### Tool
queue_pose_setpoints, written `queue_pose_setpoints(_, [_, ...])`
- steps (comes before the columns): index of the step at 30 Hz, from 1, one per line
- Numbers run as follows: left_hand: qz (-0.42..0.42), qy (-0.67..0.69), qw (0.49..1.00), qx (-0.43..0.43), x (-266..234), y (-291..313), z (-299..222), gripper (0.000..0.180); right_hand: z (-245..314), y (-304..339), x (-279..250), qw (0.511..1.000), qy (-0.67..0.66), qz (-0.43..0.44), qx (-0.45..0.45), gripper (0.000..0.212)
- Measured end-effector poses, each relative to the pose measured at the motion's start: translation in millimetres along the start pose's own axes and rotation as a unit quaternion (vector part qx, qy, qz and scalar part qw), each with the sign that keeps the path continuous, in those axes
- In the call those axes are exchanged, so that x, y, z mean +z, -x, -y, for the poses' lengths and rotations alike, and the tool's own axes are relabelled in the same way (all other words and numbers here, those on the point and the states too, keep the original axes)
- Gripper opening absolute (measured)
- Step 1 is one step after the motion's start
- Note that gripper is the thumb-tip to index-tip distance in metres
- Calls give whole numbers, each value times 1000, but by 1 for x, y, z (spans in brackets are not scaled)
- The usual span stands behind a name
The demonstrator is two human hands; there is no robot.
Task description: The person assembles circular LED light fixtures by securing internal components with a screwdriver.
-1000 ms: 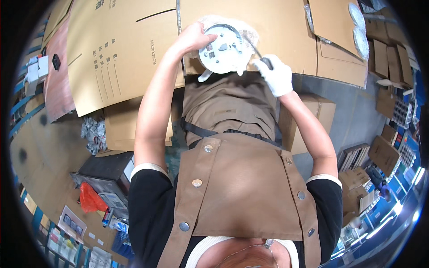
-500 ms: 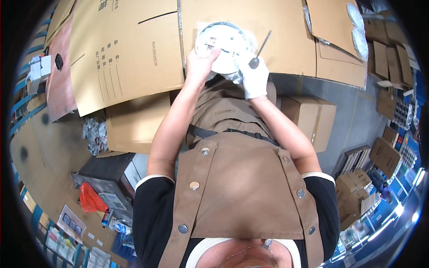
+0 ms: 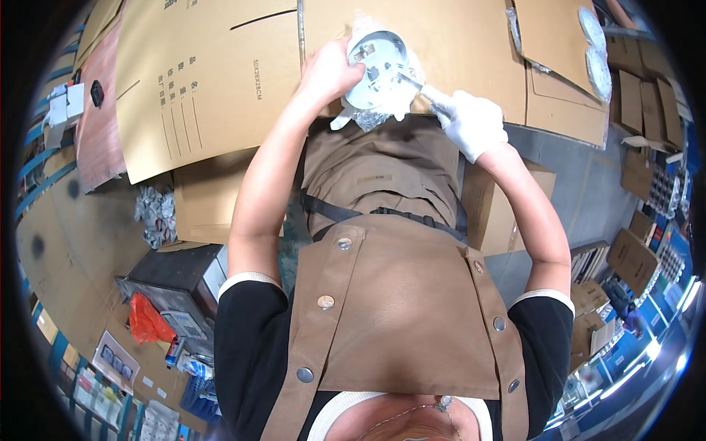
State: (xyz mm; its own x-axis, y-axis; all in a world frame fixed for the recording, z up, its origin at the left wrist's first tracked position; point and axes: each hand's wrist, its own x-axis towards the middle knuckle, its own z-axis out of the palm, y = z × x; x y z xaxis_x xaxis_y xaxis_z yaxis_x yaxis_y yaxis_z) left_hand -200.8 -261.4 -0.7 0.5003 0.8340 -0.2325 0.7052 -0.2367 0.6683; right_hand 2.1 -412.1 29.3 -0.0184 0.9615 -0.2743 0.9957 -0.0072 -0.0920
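A round white housing (image 3: pixel 378 87) with a raised rim and small metal parts inside is held tilted at the near edge of the cardboard-covered table. Bare, my left hand (image 3: pixel 329 72) grips it by its left side, the thumb over the rim. My right hand (image 3: pixel 473 123), in a white glove, is closed round a screwdriver (image 3: pixel 421 86). Its shaft points left into the housing; whether the tip touches a screw is too small to tell. Crumpled clear plastic wrap (image 3: pixel 369 120) shows under the housing.
Flattened cardboard (image 3: pixel 213 88) covers the table. More cardboard with clear-wrapped round pieces (image 3: pixel 597 62) lies at the far right. Below the table stand cartons (image 3: pixel 507 206); at lower left are a dark cabinet (image 3: pixel 180 275) and a red plastic bag (image 3: pixel 150 320).
The screwdriver, earlier pointing up and away from the housing, now points into it. My right hand has moved right and back from the rim. The housing is tilted, with my left hand higher.
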Motion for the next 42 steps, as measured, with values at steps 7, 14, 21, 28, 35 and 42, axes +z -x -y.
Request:
queue_pose_setpoints(7, [25, -88, 996, 5, 0, -9, -17, 44, 14, -13, -24, 995, 77, 31, -49, 22])
queue_pose_setpoints(14, [60, -111, 992, 10, 5, -28, -13, 43, 16, -38, -36, 991, 48, 59, -113, 23])
queue_pose_setpoints(21, [116, 37, 992, 17, 3, -47, 20, 37, -31, -6, 46, 989, 75, -52, -120, 55])
queue_pose_setpoints(28, [109, -41, 993, -21, -5, -37, 2, 37, -13, -20, -21, 990, 50, 85, -103, 41])
queue_pose_setpoints(35, [102, -81, 991, -20, -1, -28, -9, 47, 15, -40, -43, 980, 77, 106, -147, 21])
queue_pose_setpoints(42, [80, -105, 991, -7, 0, -26, -13, 49, 19, -38, -35, 989, -37, 89, -115, 23])
